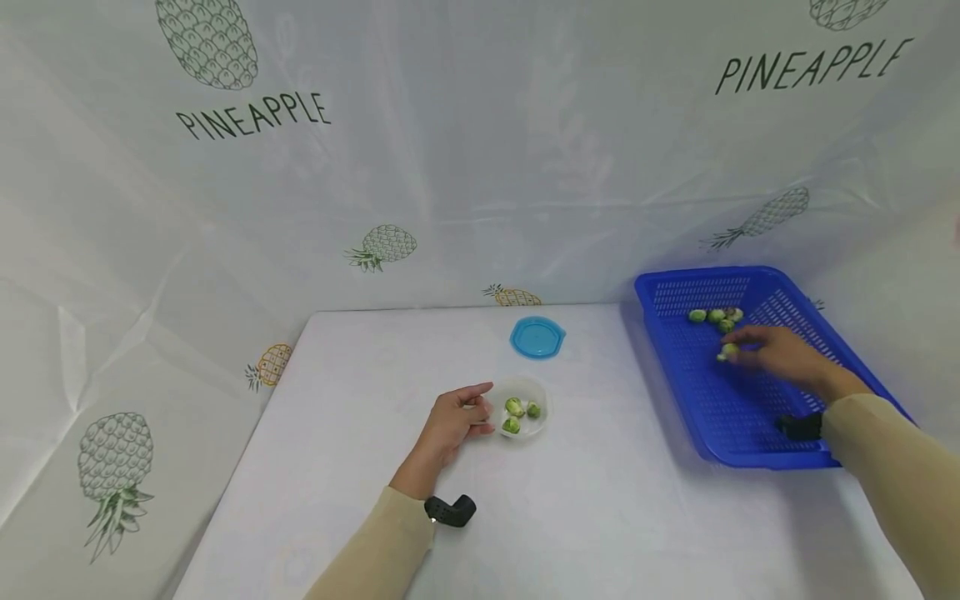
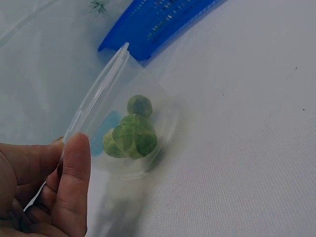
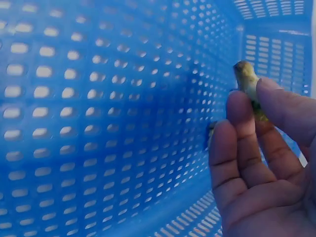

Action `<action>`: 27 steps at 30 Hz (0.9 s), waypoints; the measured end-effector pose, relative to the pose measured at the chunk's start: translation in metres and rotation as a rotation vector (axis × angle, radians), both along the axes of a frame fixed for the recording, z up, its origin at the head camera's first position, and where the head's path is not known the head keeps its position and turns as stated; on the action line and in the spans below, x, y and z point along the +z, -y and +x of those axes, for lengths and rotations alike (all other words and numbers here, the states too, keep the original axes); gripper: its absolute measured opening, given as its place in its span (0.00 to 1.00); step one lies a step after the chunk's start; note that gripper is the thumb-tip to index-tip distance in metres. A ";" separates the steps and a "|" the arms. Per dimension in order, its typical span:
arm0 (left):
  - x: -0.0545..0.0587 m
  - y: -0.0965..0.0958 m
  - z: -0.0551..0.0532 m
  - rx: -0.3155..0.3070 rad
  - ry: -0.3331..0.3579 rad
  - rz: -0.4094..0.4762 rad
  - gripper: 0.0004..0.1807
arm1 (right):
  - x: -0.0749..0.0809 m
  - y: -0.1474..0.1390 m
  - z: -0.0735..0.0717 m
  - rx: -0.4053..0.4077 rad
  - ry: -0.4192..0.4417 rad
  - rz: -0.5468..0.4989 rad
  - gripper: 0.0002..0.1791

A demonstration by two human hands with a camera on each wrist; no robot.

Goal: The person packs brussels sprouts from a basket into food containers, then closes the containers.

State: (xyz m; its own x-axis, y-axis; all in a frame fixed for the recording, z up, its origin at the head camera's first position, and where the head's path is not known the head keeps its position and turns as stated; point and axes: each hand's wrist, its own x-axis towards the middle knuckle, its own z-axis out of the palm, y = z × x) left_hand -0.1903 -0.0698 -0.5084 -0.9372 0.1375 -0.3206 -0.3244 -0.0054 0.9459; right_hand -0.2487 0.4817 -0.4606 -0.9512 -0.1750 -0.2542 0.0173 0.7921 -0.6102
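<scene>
My left hand (image 1: pixel 455 423) pinches the rim of a small clear plastic container (image 1: pixel 542 400) between thumb and fingers. Several Brussels sprouts, three of them plain to see, lie inside it, one being this green sprout (image 2: pixel 136 136). Over the blue basket, my right hand (image 1: pixel 780 357) pinches a Brussels sprout (image 3: pixel 248 81) between thumb and fingertips, its pale stem end showing in the right wrist view. Beyond that hand, several more Brussels sprouts (image 1: pixel 716 316) sit together on the basket floor near its far left corner.
The blue perforated basket (image 1: pixel 686 417) stands at the right of the white-covered table (image 1: pixel 600 517). A round blue lid (image 1: pixel 537 337) lies behind the container. White sheeting with pineapple prints rises behind the table. Black cameras are strapped to both wrists.
</scene>
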 end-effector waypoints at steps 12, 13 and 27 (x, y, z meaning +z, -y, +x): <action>0.001 0.001 0.001 -0.006 -0.007 0.012 0.25 | 0.014 0.016 0.006 -0.058 -0.052 -0.100 0.33; 0.001 0.001 0.001 -0.006 -0.006 0.013 0.25 | 0.015 0.017 0.006 -0.068 -0.064 -0.094 0.34; 0.000 0.002 0.002 -0.007 -0.011 0.015 0.25 | 0.030 0.033 0.012 -0.158 -0.217 -0.072 0.33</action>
State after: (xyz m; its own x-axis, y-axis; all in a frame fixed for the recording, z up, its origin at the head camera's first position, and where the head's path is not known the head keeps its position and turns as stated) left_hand -0.1887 -0.0714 -0.5087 -0.9396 0.1490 -0.3083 -0.3143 -0.0177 0.9492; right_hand -0.2362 0.4484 -0.4309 -0.9990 -0.0302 -0.0339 0.0002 0.7442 -0.6680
